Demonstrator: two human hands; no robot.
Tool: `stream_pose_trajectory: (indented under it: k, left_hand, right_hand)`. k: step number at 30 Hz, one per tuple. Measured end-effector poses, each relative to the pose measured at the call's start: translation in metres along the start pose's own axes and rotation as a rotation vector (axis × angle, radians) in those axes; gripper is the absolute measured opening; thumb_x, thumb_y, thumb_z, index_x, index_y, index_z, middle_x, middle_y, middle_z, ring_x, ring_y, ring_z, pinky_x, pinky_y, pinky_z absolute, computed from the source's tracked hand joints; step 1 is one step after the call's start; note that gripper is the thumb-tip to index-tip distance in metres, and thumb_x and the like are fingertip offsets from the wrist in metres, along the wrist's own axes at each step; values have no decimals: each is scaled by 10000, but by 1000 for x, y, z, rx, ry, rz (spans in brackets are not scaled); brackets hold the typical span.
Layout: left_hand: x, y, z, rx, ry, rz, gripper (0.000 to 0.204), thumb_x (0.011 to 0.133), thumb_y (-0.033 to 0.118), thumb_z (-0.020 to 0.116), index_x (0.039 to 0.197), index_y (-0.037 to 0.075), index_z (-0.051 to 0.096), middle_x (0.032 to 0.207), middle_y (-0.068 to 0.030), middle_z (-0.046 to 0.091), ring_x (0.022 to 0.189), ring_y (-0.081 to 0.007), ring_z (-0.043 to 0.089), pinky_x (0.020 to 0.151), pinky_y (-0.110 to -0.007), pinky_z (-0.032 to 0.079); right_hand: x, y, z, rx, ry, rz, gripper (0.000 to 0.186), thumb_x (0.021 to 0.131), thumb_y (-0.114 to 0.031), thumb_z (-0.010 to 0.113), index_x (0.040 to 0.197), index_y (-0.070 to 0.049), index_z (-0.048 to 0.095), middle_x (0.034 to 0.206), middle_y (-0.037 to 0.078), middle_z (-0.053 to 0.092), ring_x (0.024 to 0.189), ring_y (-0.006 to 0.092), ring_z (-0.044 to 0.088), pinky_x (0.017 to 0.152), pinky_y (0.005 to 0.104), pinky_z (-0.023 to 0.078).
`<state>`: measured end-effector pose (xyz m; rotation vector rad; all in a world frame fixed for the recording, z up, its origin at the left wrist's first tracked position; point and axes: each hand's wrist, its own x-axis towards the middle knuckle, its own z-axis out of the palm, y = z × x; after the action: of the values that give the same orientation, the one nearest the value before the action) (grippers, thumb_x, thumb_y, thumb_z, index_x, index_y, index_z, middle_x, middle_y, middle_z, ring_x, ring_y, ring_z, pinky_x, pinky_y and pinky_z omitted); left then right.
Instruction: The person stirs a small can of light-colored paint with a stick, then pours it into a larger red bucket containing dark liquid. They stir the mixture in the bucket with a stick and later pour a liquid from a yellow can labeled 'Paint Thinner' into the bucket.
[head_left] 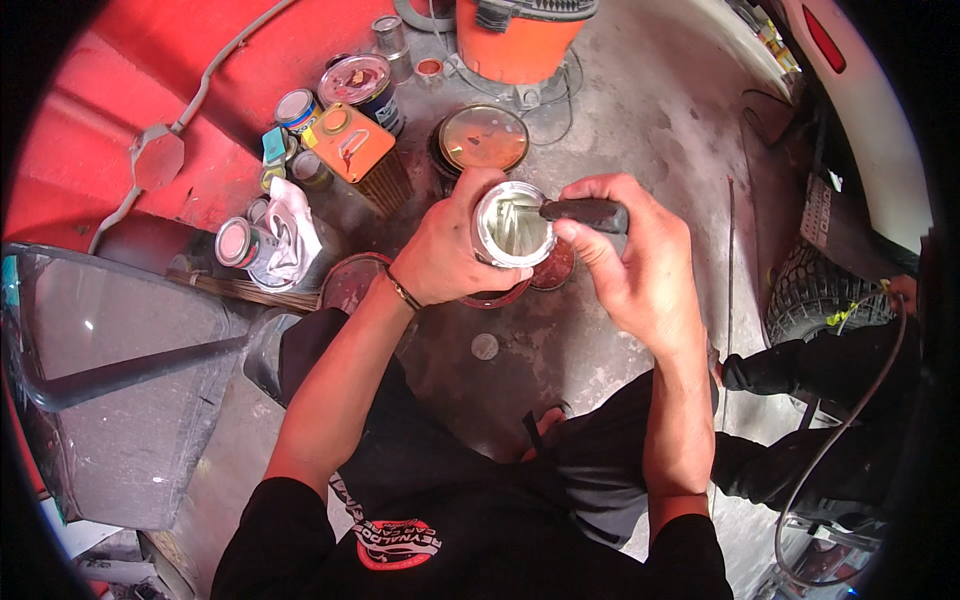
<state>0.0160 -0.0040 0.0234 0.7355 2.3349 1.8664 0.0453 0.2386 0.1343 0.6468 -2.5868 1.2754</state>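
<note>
An open metal can point(514, 235) with pale greenish-grey contents and a shiny rim sits in my left hand point(443, 245), whose fingers are wrapped round its side. My right hand point(625, 255) grips a black-handled tool point(585, 211) between thumb and fingers; its narrow tip reaches inside the can. Just beyond the can is a round paint tin with a rusty orange lid point(482, 137), and red-rimmed round lids lie below my hands, partly hidden by them.
Paint tins point(355, 78), an orange rectangular can point(352, 140) and crumpled cloth point(295, 230) line the red wall. An orange bucket point(512, 40) stands ahead, a grey panel point(130, 440) lies left. Right are a vehicle tyre point(800, 293), a hose point(805, 480) and another person's black-clad legs point(800, 365).
</note>
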Motion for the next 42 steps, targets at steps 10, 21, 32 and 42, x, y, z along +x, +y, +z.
stream_pose_trajectory:
  k: [10,21,32,42]
  left_hand:
    - [-8,-11,7,25,-332,83,1180,864,213,908,1810,3,236,1745,-259,436,1660,-409,434,1382,-482,332]
    - [0,-7,-1,264,18,46,825,699,237,1027,1434,70,691,1369,-156,665,1298,-371,698,1107,-478,585]
    - [9,-18,-27,378,472,224,824,645,99,1027,1398,85,692,1330,-118,734,1278,-354,701,1110,-461,557]
    - [10,-18,-20,487,539,239,886,648,216,1055,1446,114,684,1408,-134,705,1337,-383,663,1142,-507,509]
  right_hand:
    - [2,32,-15,257,-127,169,266,1070,-209,859,1225,-40,725,1018,50,813,899,114,745,788,313,600]
    - [5,-3,-12,-54,-218,-233,368,945,-168,900,1238,-44,715,1142,171,777,997,431,758,855,476,623]
    - [23,-54,-6,-97,-11,-310,378,894,-83,940,1217,-21,754,1175,157,798,1062,370,791,925,425,636]
    - [34,-16,53,-100,116,-224,315,976,-84,898,1243,-25,741,1199,165,792,1095,369,798,957,439,642]
